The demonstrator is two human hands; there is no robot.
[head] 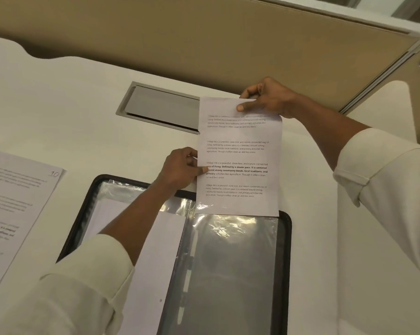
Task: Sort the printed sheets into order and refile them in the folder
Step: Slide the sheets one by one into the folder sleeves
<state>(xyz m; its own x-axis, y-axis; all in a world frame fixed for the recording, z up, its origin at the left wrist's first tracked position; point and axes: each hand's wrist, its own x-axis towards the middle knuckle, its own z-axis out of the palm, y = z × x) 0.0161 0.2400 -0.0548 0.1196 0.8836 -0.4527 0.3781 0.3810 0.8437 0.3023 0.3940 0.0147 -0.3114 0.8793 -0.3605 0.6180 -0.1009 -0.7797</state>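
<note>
Left hand [180, 169] pinches the left edge of one printed sheet [239, 155], thumb on the face and fingers curled behind. Right hand [268, 99] pinches the sheet's top edge the same way. Both sleeves are cream cloth, rolled at the cuff.

Sheet: thin white paper, rectangular, flat and uncreased, bearing four blocks of small black text, the third partly bold. It is held lengthwise over the far end of the folder [287, 240]. Its lower edge meets the top of the right-hand plastic pocket [233, 267]. Glare lies across its lower left corner, but whether the paper has entered the pocket cannot be told.

Folder: lying open on the desk [83, 122], with a black rim and rounded corners. The right pocket is clear, glossy, wrinkled film over a dark backing. The left pocket holds a plain white page [155, 252].

Surroundings: the desk is smooth, matt and off-white. A stack of printed sheets [18, 201], the top one hand-marked "10", lies left of the folder and apart from it. A grey metal hatch [163, 108] is set flush in the desk beyond the folder, partly behind the held sheet. A beige fabric partition [204, 32] bounds the far edge. Bare desk lies to the right of the folder.
</note>
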